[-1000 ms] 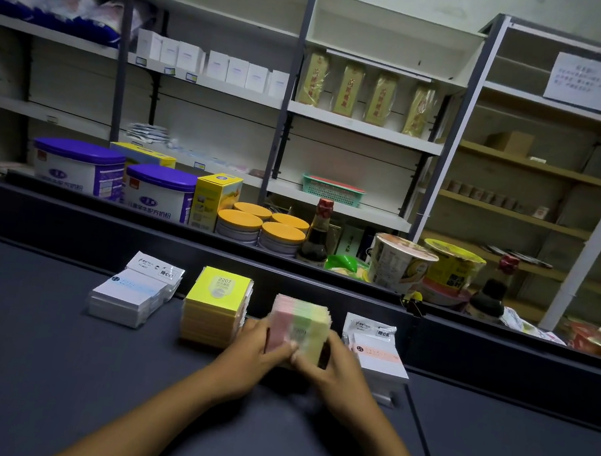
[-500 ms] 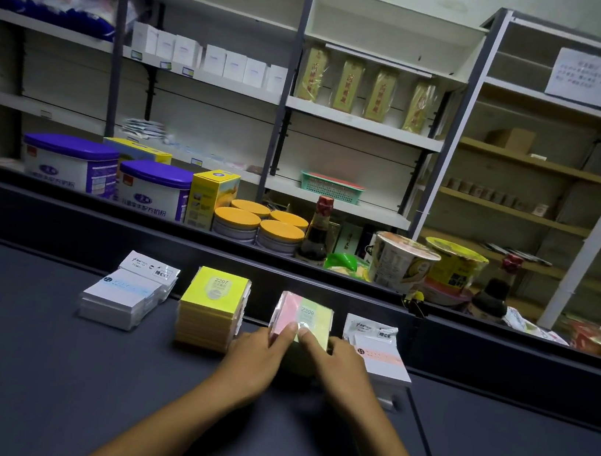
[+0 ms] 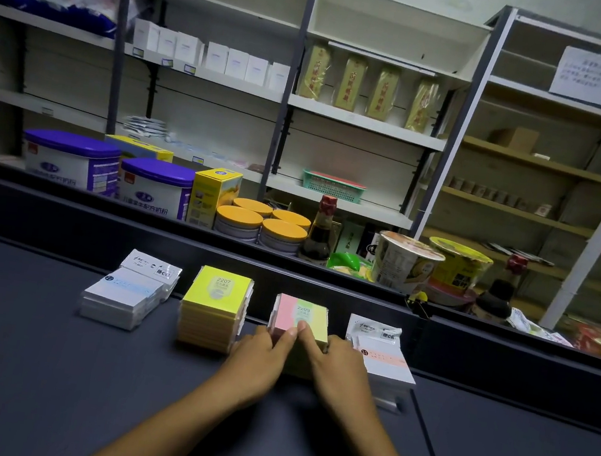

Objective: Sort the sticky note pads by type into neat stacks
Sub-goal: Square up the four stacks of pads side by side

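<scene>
Four stacks of sticky note pads are sitting in a row along the far edge of the dark counter point(image 3: 21, 362). The multicolour stack point(image 3: 300, 314), pink and pale green on top, is lying at the centre of the row. The left hand point(image 3: 259, 357) and right hand point(image 3: 339, 364) are flanking it, thumbs meeting on its top near edge, fingers curling round its left and right sides; how tightly they are gripping cannot be told.

Just beside it at 9 o'clock the yellow stack point(image 3: 214, 306) is standing, nearly touching the left hand's knuckles. Further at 9 o'clock the white stack with blue band point(image 3: 125, 298) is lying, its wrappers fanned and uneven. At 3 o'clock the white stack with orange band point(image 3: 382, 351) is crowding the right hand, partly hidden by it.

At 12 o'clock a raised counter ledge point(image 3: 211, 250) is closing off the row. Behind it purple-lidded tubs point(image 3: 113, 174), orange-lidded tins point(image 3: 262, 224), a dark sauce bottle point(image 3: 319, 236) and instant noodle cups point(image 3: 433, 264) are standing before the shelving point(image 3: 360, 124).
</scene>
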